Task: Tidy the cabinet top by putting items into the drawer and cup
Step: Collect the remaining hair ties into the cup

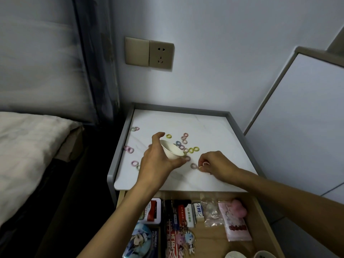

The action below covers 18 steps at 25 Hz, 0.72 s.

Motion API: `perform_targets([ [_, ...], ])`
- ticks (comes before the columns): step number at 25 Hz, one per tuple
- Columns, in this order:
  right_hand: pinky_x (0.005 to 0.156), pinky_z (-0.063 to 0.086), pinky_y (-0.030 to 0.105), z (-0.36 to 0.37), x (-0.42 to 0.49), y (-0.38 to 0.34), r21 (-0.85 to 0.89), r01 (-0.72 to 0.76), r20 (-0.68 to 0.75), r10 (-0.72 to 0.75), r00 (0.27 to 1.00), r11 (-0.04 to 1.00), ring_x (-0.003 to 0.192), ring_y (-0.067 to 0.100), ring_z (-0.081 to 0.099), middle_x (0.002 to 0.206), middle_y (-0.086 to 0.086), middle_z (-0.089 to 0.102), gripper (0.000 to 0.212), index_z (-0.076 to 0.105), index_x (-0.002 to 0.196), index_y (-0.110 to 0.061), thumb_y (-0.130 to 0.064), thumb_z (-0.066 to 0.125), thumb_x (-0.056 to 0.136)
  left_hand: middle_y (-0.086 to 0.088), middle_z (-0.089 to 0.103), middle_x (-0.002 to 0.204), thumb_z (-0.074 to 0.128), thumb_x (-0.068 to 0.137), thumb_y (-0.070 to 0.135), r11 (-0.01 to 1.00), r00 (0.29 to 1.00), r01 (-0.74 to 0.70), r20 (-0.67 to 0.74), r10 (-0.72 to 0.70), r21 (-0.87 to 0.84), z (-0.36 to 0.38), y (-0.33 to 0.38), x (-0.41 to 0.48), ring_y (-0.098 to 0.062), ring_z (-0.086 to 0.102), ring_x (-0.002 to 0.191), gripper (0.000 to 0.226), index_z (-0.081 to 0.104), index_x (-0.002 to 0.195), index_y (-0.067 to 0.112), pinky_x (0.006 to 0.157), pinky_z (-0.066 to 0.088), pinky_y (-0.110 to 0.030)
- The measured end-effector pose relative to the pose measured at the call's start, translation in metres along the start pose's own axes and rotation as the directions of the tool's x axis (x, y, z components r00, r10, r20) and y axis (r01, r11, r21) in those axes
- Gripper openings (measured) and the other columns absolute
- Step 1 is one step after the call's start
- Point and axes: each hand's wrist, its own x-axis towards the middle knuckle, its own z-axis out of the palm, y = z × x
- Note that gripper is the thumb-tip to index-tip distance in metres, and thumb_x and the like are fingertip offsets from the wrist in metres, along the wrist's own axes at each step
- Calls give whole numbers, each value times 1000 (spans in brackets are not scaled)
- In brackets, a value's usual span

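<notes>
Head view: the left hand [158, 162] has its grip wrapped round a small white paper cup [172, 150], held tilted just above the white marble-look cabinet surface [204, 125]. The right hand [216, 163] is right beside the cup, its grip pinching a little pink elastic hair ring [204, 163] at the fingertips. The other pastel hair rings [191, 150] are scattered all over the surface, and the light wooden drawer [260, 211] underneath is open, with boxes, keychains and packets inside.
</notes>
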Motion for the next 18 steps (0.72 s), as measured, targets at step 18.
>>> perform_targets([
  [18,60,44,20,-35,8,-47,453,169,-219,-74,973,875,59,1,55,72,-5,64,12,63,82,-15,-6,67,88,3,52,111,88,63,33,1000,999,-15,31,15,-9,-2,11,9,-20,55,97,96,32,141,27,75,43,-28],
])
